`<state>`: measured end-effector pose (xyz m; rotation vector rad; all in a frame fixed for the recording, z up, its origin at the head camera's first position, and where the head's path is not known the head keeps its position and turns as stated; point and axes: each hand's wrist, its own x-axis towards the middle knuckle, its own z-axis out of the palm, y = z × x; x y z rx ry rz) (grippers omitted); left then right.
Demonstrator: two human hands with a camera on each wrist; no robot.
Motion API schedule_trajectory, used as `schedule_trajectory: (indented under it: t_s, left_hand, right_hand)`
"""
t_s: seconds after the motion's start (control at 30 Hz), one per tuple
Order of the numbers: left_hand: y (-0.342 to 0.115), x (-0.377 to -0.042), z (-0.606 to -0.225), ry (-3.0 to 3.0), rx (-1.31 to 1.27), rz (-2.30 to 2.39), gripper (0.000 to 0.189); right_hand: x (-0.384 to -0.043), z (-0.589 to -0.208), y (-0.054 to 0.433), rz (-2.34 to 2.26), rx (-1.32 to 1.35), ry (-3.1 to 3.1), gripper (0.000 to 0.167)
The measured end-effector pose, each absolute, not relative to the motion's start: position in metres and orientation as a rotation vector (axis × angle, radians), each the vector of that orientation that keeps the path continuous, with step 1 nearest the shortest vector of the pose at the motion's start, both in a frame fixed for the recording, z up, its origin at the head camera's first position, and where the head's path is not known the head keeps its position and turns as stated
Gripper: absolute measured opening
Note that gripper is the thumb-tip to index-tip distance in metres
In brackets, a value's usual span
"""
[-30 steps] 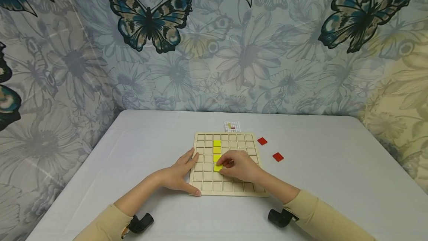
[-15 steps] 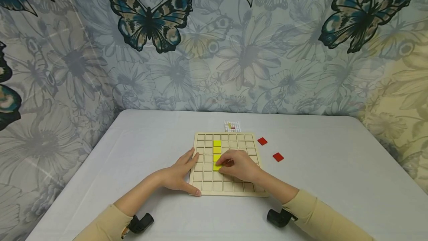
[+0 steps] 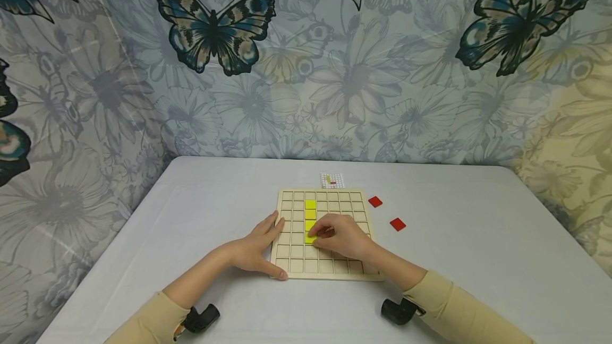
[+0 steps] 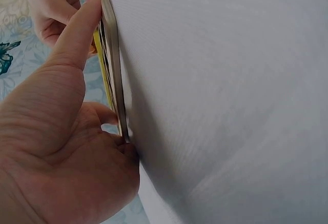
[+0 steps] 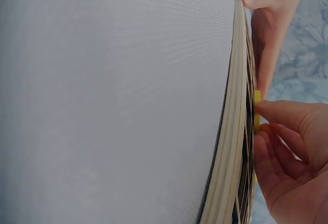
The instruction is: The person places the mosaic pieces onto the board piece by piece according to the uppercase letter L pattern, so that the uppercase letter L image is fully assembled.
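A light wooden grid board (image 3: 296, 265) lies on the table, with yellow square tiles (image 3: 310, 214) lined up in one of its columns. At the near end of that column my right hand (image 3: 346, 238) pinches a yellow tile (image 3: 309, 240) between thumb and fingertips, partly covering it. The right wrist view shows this tile (image 5: 258, 112) edge-on, standing slightly above the grid under the thumb tip. My left hand (image 3: 255, 251) is spread along the board's left side, its thumb (image 4: 79, 32) at the near corner and its fingertips farther up the edge.
Two red square tiles (image 3: 375, 201) lie apart on the table, right of the board. Behind the board's far edge is a small card (image 3: 332, 180) printed with a coloured grid pattern. The white table (image 3: 444, 195) ends at a patterned wall covering.
Over the first half second my right hand shifted the pinched yellow tile slightly away and left, in line with the column. Since then it barely moves; my left hand stays put.
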<state>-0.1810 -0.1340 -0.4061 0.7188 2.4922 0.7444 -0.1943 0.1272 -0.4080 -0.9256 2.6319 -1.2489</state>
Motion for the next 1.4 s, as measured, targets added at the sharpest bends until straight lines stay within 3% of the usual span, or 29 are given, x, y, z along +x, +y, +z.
schedule_trajectory:
  t_s: [0.73,1.4]
  left_hand:
    - [-0.135,-0.18,-0.405,2.489,0.723,0.747,0.121]
    - [-0.134,-0.181,-0.406,2.485,0.724,0.757,0.122]
  right_hand:
    - [-0.196,-0.41,0.127,-1.271,-0.827,2.621,0.016]
    - [-0.189,-0.39,0.171,-1.373,-0.434,2.63,0.016]
